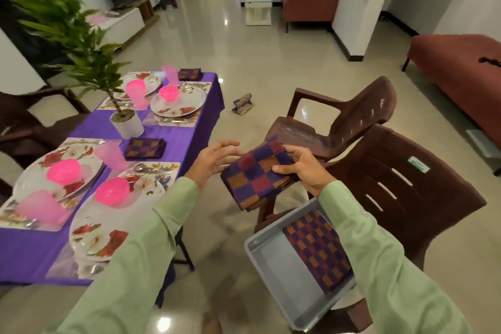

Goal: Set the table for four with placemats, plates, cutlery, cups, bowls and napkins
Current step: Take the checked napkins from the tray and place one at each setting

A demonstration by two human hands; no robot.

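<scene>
Your right hand (303,168) pinches one checked napkin (257,175); your left hand (214,161) hovers at nine o'clock, fingers spread. Four plates, four pink bowls. Chair's green label (418,164) unreadable.

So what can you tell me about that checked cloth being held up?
The napkin is a folded woven cloth in purple, maroon and orange checks. It is held in the air, tilted, between the table and the chairs, above the grey tray. The right hand grips its right edge, thumb on top; the left hand is open at its left edge, fingertips near or just touching.
</scene>
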